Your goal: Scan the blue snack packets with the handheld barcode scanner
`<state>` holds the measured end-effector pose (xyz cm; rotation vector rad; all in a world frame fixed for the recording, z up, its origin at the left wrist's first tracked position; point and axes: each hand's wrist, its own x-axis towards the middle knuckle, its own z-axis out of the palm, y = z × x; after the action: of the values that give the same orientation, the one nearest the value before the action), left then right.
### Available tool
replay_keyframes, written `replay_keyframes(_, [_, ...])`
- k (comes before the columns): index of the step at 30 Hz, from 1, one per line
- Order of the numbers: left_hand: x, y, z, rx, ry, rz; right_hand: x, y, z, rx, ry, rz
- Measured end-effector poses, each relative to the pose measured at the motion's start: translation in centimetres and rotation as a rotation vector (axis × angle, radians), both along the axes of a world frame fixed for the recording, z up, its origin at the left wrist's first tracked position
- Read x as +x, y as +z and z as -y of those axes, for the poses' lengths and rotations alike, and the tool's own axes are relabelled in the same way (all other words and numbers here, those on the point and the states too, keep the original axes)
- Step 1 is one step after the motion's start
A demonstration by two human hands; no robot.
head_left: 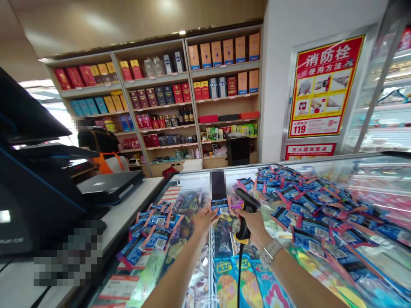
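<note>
My left hand pinches the left edge of a small blue packet with pink sides and a white barcode label. In my right hand is a black and yellow barcode scanner, its head pointing up and left near the packet. A cable hangs down from its handle. Left of my hands lies a loose heap of similar blue packets. A much larger spread of the same packets covers the glass on the right. Just beyond the held packet stands a dark upright object, partly blurred.
Under my arms is a glass-topped freezer with colourful ice-cream packs inside. A counter on the left carries a dark checkout machine and a flat scale. A person stands by the shelves of boxed goods.
</note>
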<state>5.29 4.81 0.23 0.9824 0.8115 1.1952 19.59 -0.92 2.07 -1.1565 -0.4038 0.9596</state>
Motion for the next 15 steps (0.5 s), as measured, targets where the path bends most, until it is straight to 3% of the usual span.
replay_keyframes(3, [-0.4, -0.6, -0.2, 0.029, 0.096, 0.125, -0.6, 0.2, 1.4, 0.046, 0.172, 0.025])
replay_keyframes(6, [-0.2, -1.0, -0.5, 0.038, 0.16, 0.185, -0.5, 0.5, 3.1, 0.027, 0.349, 0.256])
replay_keyframes(9, [-0.1, -1.4, -0.8, 0.06, 0.177, 0.163, -0.1, 0.9, 4.3, -0.037, 0.373, 0.519])
replay_keyframes(15, [-0.1, -1.8, -0.9, 0.09, 0.193, 0.058, 0.2, 1.3, 4.8, -0.098, 0.413, 0.704])
